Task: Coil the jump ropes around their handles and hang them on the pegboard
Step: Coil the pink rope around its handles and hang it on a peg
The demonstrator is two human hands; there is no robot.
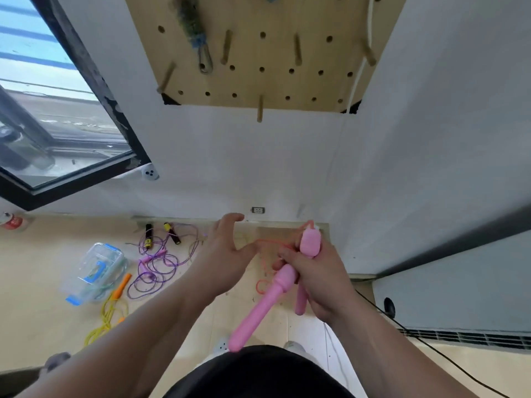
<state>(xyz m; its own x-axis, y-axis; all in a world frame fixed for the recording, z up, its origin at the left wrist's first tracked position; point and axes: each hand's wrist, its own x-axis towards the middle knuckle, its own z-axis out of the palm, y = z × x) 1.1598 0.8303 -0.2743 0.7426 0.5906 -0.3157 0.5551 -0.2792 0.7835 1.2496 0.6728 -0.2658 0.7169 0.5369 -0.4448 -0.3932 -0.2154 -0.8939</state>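
A person looks down at their own two bare hands, held out in front of the body. The right hand [319,282] is curled tight round two pink handles [265,305], bunched side by side, probably so they form one core to wind on. Just to its left, the left hand [224,254] appears to pinch the thin pink cord [273,242] between thumb and forefinger, the other fingers spread loosely. The cord runs taut from that pinch to the top of the handles, which suggests a turn is being laid on. Slack cord hangs below the hands.

Beyond and left of the hands, on the floor [34,282], lie a tangled purple rope [155,268], a yellow rope [107,317], a clear plastic box [94,271] and two black handles [172,234], none of them coiled.

Farthest away, high on the wall above the hands, is the pegboard [275,53]. Its lowest peg [260,109] is bare.
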